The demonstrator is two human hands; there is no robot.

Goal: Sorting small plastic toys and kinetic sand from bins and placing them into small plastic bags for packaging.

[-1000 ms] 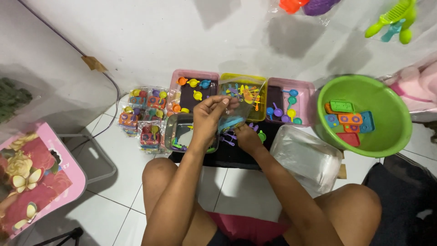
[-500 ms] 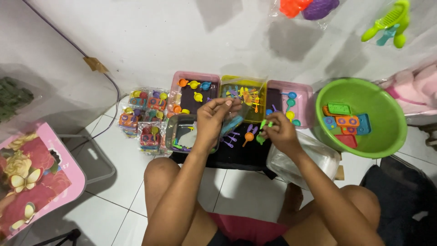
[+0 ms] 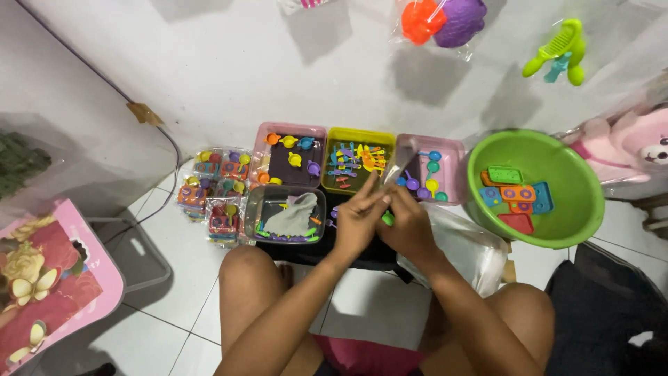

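My left hand (image 3: 356,221) and my right hand (image 3: 412,226) meet above a black mat in front of my knees. My left fingers pinch a small clear plastic bag (image 3: 402,164) that sticks up toward the trays. A small green toy piece (image 3: 387,219) shows between the two hands, gripped by my right fingers. Just beyond them stand a yellow tray (image 3: 359,134) and two pink trays (image 3: 290,128) (image 3: 445,143), all holding several tiny coloured toys. A clear tub (image 3: 252,209) with grey material sits left of my left hand.
A green basin (image 3: 557,230) with coloured toy blocks stands at the right, beside a pink plush toy (image 3: 626,143). A heap of clear bags (image 3: 470,247) lies under my right forearm. Packed toy sets (image 3: 212,191) lie left of the trays. A pink floral table (image 3: 42,278) stands far left.
My right hand has come back from the right, bringing the green piece to my left hand. Both hands have dropped lower and closer to me, with the clear bag still held.
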